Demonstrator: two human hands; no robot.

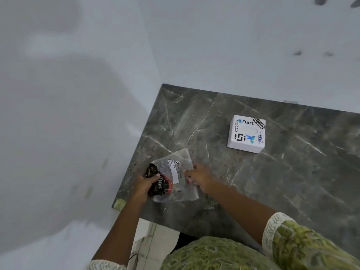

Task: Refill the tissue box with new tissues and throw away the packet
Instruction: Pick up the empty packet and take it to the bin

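Our left hand grips the dark end of the packet, and our right hand pinches its clear side. The tissue box stands apart on the tabletop.

The table is dark grey with thin white lines. The far box is white with blue and black stickers. The near packet is clear, with black and red inside.

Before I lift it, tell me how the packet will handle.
The packet is probably floppy: its clear film looks crinkled. Likely light and a bit slippery, being glossy. The left hand and right hand both grip it, so sagging seems manageable.
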